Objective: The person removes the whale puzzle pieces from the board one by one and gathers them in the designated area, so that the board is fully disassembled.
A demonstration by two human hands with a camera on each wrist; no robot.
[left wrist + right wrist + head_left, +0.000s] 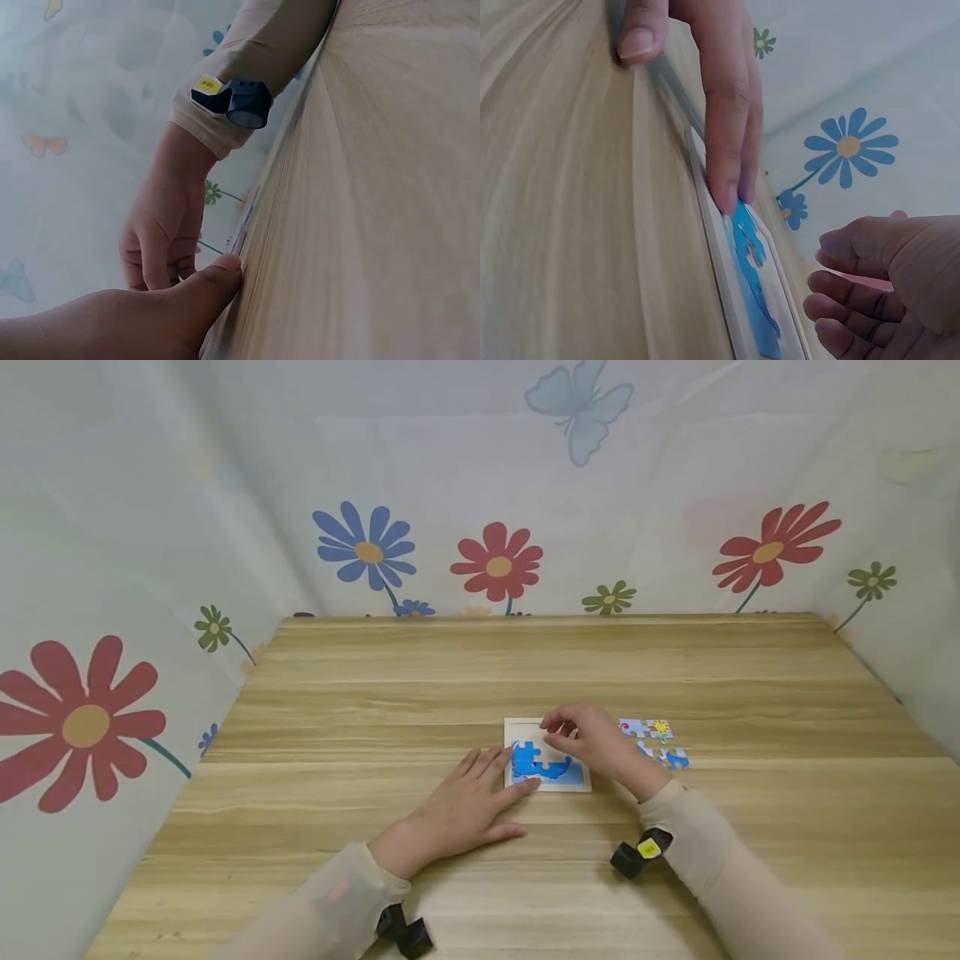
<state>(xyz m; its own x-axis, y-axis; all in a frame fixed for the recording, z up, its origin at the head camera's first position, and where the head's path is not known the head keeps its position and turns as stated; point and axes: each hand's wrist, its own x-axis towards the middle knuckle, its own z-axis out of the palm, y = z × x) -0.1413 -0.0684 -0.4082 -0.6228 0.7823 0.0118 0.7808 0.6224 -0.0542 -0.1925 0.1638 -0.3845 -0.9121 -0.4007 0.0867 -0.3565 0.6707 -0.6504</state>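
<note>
A small jigsaw puzzle board [581, 788] with a pale rim lies on the table, and blue pieces [527, 753] fill its left and lower parts. My left hand [465, 806] rests over its left side with fingers spread. One fingertip touches the lower edge, while the thumb lies on the wood nearby. Above the board's upper right hovers my right hand [592, 739], fingers loosely bent. In the right wrist view a gap shows between thumb and fingers of the right hand [885, 289], with only the backdrop's red flower behind. The blue picture [754, 277] appears below the left fingertips.
Several loose puzzle pieces [660, 728] lie right of the board, partly behind my right wrist. The wooden table [375, 693] reaches back to a white curtain [450, 468] printed with flowers and butterflies. Black wrist cameras [628, 860] sit on both sleeves.
</note>
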